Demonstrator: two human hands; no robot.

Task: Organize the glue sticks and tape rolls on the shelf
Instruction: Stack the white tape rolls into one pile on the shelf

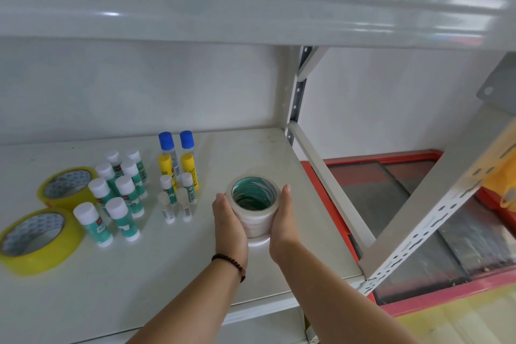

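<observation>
Cupping a stack of narrow white tape rolls with green inner cores (252, 211) between them, your hands sit palm to palm on either side of it, on the pale grey metal shelf (195, 268). Your left hand (229, 225), with a dark beaded bracelet (231, 262) on its wrist, presses flat against the stack's left wall, fingers straight and together. Your right hand (282, 219) does the same on the right wall, fingertips reaching up to the top roll's rim. Neither hand curls round the stack; both lie open against it. The stack stands upright on the shelf, its hollow centre facing up.

Left of your left hand stand small clear and white-capped glue sticks (175, 198) in two short rows, and beyond them two yellow glue sticks (190, 173) and two blue-capped clear glue bottles (166, 144), farther from you. Further left is a cluster of white-capped glue sticks with green labels (117, 193), all upright, in two rows running away from you. Well to the left of those lie two wide yellow-tinted tape rolls (39, 237), flat on the shelf, one behind the other and just touching.

To the right of your right hand runs the perforated grey shelf upright (424, 226), and beyond it a red-framed glass-topped cabinet (391, 187) below.
</observation>
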